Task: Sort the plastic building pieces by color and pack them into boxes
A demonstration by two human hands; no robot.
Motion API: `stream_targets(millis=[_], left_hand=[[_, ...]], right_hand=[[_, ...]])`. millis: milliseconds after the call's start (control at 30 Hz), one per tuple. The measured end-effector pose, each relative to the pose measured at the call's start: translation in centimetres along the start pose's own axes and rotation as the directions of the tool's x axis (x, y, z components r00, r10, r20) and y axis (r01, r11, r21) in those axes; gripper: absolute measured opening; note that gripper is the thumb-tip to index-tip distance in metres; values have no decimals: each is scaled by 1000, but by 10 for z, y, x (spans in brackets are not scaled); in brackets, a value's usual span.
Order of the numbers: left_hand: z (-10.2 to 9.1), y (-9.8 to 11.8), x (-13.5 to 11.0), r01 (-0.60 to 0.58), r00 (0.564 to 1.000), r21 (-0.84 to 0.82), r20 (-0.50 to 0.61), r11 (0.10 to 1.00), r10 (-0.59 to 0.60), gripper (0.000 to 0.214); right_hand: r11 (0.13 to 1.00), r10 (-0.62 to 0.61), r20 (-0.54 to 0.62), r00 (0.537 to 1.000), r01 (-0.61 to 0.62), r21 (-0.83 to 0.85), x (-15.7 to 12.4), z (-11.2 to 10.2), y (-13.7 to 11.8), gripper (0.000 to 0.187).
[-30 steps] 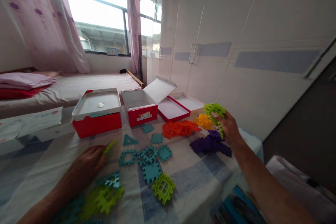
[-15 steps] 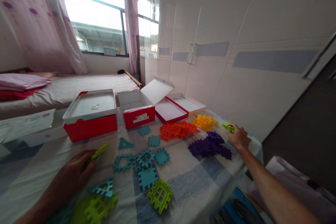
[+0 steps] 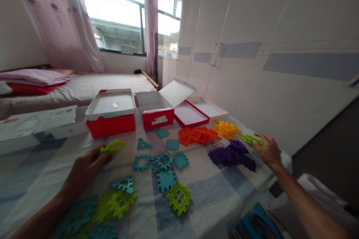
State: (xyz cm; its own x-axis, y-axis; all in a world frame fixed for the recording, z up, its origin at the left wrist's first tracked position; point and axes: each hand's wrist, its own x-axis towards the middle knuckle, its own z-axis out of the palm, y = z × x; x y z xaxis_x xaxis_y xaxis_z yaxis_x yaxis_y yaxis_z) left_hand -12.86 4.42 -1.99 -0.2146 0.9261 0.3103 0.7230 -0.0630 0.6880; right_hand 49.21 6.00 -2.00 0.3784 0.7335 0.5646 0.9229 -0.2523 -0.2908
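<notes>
My left hand [image 3: 86, 164] pinches a lime-green notched building tile [image 3: 112, 146] above the left part of the table. At the far right, my right hand [image 3: 268, 152] has its fingers on lime-green building tiles [image 3: 250, 140], beside the purple pile [image 3: 232, 155]. Teal notched tiles [image 3: 166, 180] lie spread in the middle, some square, one triangular, some with open frames. A lime-green window tile [image 3: 179, 198] rests near the front. Below my left hand, more lime-green tiles [image 3: 121, 203] and teal tiles lie mixed, partly blurred.
Orange tiles [image 3: 198, 136] and yellow tiles [image 3: 226, 129] are heaped toward the back right. Along the back stand a red box with a white tray on top [image 3: 110, 126], an open red box [image 3: 158, 118] and shallow lids [image 3: 191, 115]. A white box [image 3: 67, 129] sits at left.
The view has turned slightly left, shifting everything rightward. My left hand has raised its lime-green tile and tilted it flatter. My right hand's tiles now lie lower, near the purple pile.
</notes>
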Motion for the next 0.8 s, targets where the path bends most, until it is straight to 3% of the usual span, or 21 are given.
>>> stream_targets(millis=[100,167,267,300,333,400,467,500,567,633,700,733,800], left_hand=[[-3,16,-5,43,999,-196,11,980,-41,39],[-3,20,-5,75,997,-301,28,951,-69,39],[0,18,-4,91,996,-397,37,913,-83,37],[1,16,-4,92,996,-419,40,903,-82,37],[2,14,-4,93,996,-436,44,895,-82,37],[3,10,-4,99,995,-457,50,884,-85,37],[3,8,-3,101,995,-465,50,879,-88,37],[3,7,-3,102,995,-468,50,878,-88,36],[3,6,-2,103,995,-471,53,876,-88,35],[3,5,-1,103,995,-472,59,875,-86,34],[3,3,0,100,995,-475,61,874,-80,34],[3,2,0,97,995,-477,60,873,-77,34],[4,0,1,91,996,-482,58,871,-72,33]], right_hand=[[993,-73,-110,991,83,87,-6,-24,-37,42],[968,-131,-117,984,152,198,-13,-35,-72,42],[886,-215,35,976,180,428,-31,-46,-137,33],[846,-284,118,952,190,498,-40,-48,-161,29],[790,-381,182,906,217,574,-51,-49,-186,26],[678,-591,262,763,294,673,-74,-50,-233,21],[551,-766,282,578,363,752,-99,-51,-276,20],[482,-841,279,464,406,777,-111,-51,-295,22],[348,-933,244,264,490,799,-134,-50,-325,27],[252,-967,220,126,575,779,-150,-45,-346,32],[225,-969,235,74,653,723,-159,-37,-359,31],[239,-964,252,84,689,684,-160,-32,-363,29],[292,-950,276,148,741,605,-160,-25,-366,29]])
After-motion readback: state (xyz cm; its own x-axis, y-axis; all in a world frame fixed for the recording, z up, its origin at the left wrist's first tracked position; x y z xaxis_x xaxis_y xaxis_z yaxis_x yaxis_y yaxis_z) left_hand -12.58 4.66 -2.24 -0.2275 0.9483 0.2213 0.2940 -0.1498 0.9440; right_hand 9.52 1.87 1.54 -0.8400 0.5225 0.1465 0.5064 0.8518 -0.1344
